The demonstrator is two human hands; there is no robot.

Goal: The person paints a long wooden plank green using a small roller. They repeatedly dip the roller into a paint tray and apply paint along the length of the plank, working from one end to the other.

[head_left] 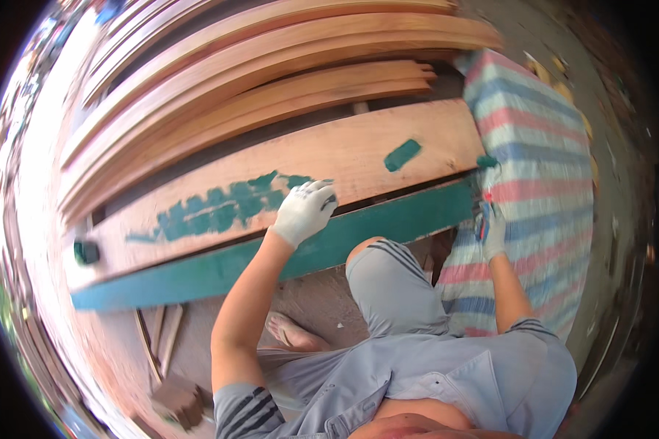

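A pale wooden board [329, 150] lies across in front of me, with a ragged band of green paste or paint [231, 208] on its left half and a separate green patch [403, 155] farther right. My left hand [304, 212], in a white glove, is closed at the right end of the band, over the board's near edge. Something dark shows by its fingers, too blurred to name. My right hand [493, 233], also gloved, is closed around a tool with a blue and red handle [482, 223] beyond the board's right end. A green lump [485, 161] sits at the board's right corner.
A green-faced plank [373, 230] runs along the near side. Several long brown timbers [285, 44] lie behind the board. A striped sheet [538, 183] covers something at the right. A dark green object [86, 252] sits at the left end; wooden blocks [177, 401] lie below.
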